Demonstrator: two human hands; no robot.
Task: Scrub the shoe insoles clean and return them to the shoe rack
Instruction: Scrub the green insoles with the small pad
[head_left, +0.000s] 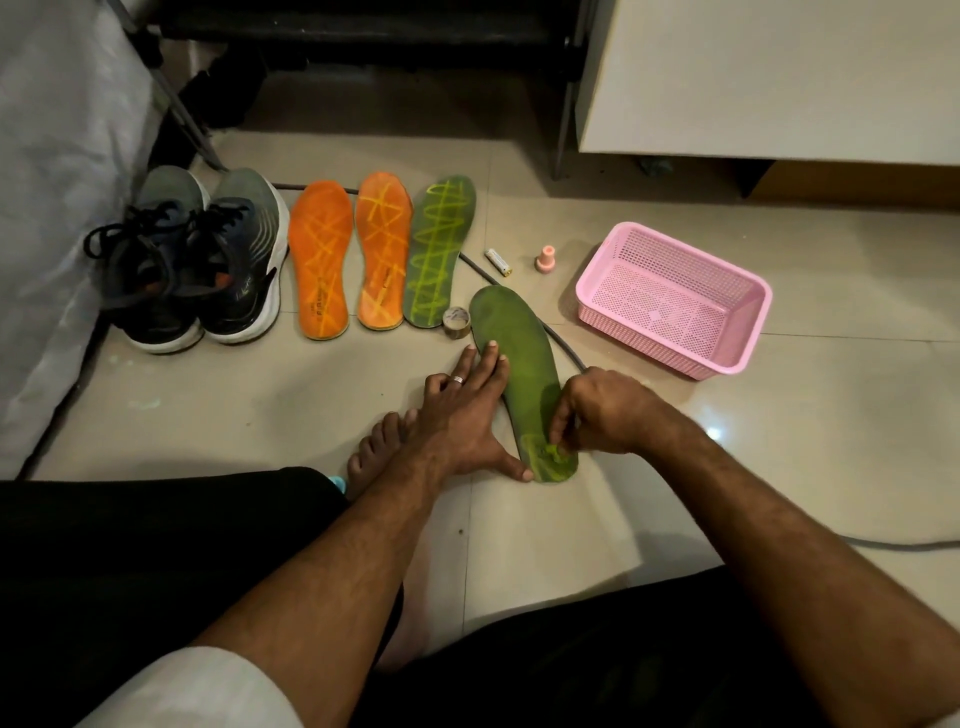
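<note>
While the left hand (470, 410) lies flat with straight fingers on the green insole (522, 374), the thumb braced at its heel edge, the purpose looks plain: it pins the insole to the floor (571, 519) so it cannot slide under rubbing. The right hand (602, 410) has its fingers curled down at the heel end, pinching something small against a patch of pale green marks; what it grips is too hidden to name, though it seems to be the scrubbing tool or paste applicator.

This insole lies just in front of the person's knees, toe pointing away, with a small roll of tape (457, 323) touching its toe edge. Beyond it, 3 more insoles sit in a row beside a pair of sneakers (197, 260): 2 orange insoles (349, 257) and 1 second green insole (440, 252), all crossed with yellowish lines, probably cleaner laid on ahead of scrubbing. A pink basket (675, 296) stands to the right, near a battery (498, 261) and a small pink cap (544, 258). Nothing has gone back to a rack yet, so the job seems early.
</note>
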